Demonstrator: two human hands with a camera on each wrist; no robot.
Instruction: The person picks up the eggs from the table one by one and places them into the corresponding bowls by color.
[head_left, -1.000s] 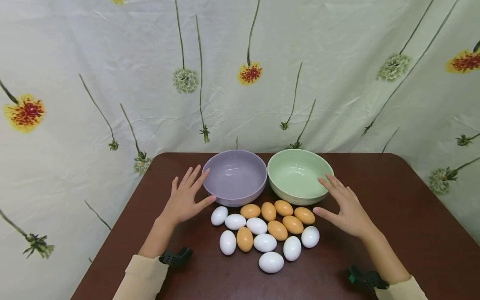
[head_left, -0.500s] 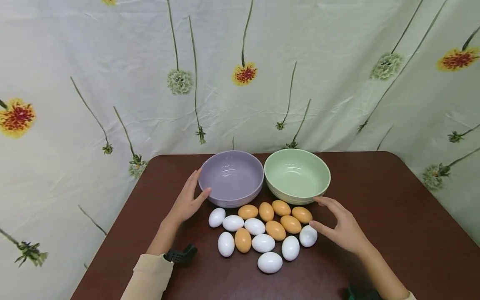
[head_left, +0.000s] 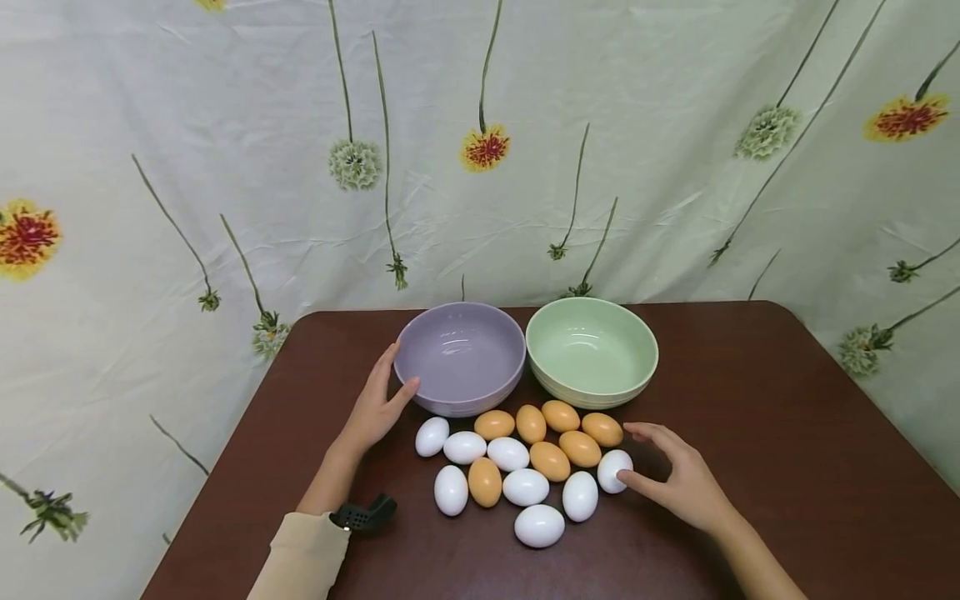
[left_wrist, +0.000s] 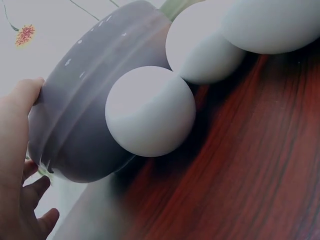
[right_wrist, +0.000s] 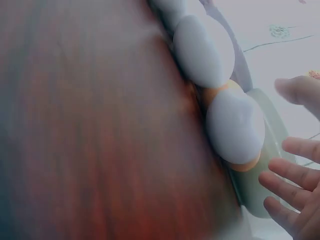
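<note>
The left hand (head_left: 374, 408) rests at the left side of the purple bowl (head_left: 460, 406), thumb and fingers spread along its outer wall. In the left wrist view the thumb (left_wrist: 31, 91) meets the purple wall, with the other fingers lower down beside it. My right hand (head_left: 681, 479) is at the right end of a group of white and brown eggs, holding nothing. Its thumb overlaps the rightmost white egg (head_left: 614, 472) in the head view, and its fingertips are close to a brown egg (head_left: 602, 429). In the right wrist view its fingers (right_wrist: 292, 175) are spread apart.
A light green bowl (head_left: 592, 398) stands right beside the purple one. Several more eggs, such as a white egg (head_left: 539, 526) at the front, lie on the dark brown table (head_left: 435, 567). Behind hangs a flower-printed cloth (head_left: 420, 167).
The right hand has come down from beside the green bowl toward the rightmost white egg. My left hand has moved in against the purple bowl's side. The head view has shifted slightly.
</note>
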